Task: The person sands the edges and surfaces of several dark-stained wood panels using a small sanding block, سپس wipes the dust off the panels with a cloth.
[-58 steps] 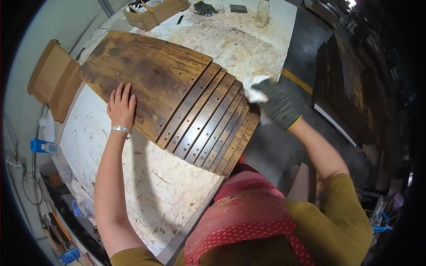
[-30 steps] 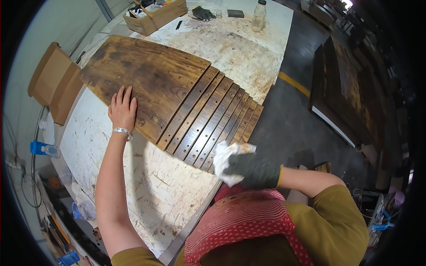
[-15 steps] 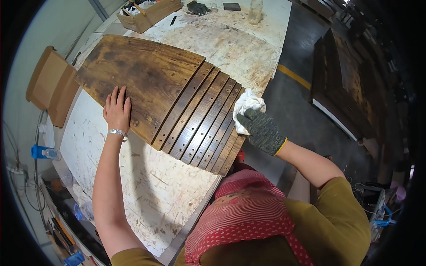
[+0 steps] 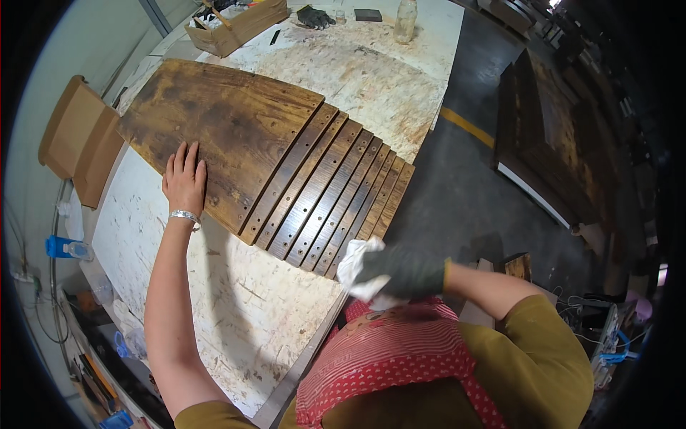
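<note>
Several dark brown wooden boards (image 4: 229,129) lie stacked in a stepped fan on the table, their drilled edges showing toward the right. My bare left hand (image 4: 184,179), with a silver bracelet at the wrist, rests flat on the top board near its front edge, fingers spread. A dark grey knit glove covers my right hand (image 4: 407,273), which is closed around a white cloth (image 4: 359,268). The cloth is at the near corner of the lowest boards; whether it touches them I cannot tell. Motion blurs the gloved fingers.
The paint-stained white table (image 4: 257,314) carries an open cardboard box (image 4: 239,32), a dark glove (image 4: 314,17), a dark block (image 4: 368,15) and a glass jar (image 4: 405,21) at the back. Another open carton (image 4: 86,143) stands left. More boards are stacked (image 4: 543,143) on the right.
My right hand has swept the white cloth toward me and left, from the boards' right edge to their near corner. My left hand stays on the top board.
</note>
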The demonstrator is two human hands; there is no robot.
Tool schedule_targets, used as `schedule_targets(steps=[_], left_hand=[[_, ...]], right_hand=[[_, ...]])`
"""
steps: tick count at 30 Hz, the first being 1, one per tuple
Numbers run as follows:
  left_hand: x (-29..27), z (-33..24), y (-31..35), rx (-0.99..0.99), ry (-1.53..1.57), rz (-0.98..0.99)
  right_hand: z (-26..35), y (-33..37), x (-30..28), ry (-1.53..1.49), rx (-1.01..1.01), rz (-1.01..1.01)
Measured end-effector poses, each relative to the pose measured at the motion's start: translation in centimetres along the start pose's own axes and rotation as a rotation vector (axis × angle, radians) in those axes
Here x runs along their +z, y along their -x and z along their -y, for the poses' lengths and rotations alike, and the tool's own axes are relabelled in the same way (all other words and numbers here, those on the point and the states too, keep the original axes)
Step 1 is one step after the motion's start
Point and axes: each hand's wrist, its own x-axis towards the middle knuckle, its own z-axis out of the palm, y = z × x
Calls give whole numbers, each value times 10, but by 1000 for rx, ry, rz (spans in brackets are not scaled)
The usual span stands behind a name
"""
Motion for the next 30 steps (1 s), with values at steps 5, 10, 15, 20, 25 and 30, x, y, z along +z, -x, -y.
schedule_targets(steps=[5,10,15,20,25,30], left_hand=[[4,4,0,21,20,-18],[3,4,1,16,30,-19],[4,4,0,17,25,-15],[4,3,-3,17,6,-10],[3,4,1,25,3,-25],[3,5,-2,28,15,-20]], right_hand=[[-82,34,-82,-122,102,-877],[-88,-9,-41,631,248,-669],[-4,-24,38,293,-62,-263],[-45,16,-17,-321,-100,-267],[-124,37,-86,220,237,-737],[-92,3,-27,613,271,-700]])
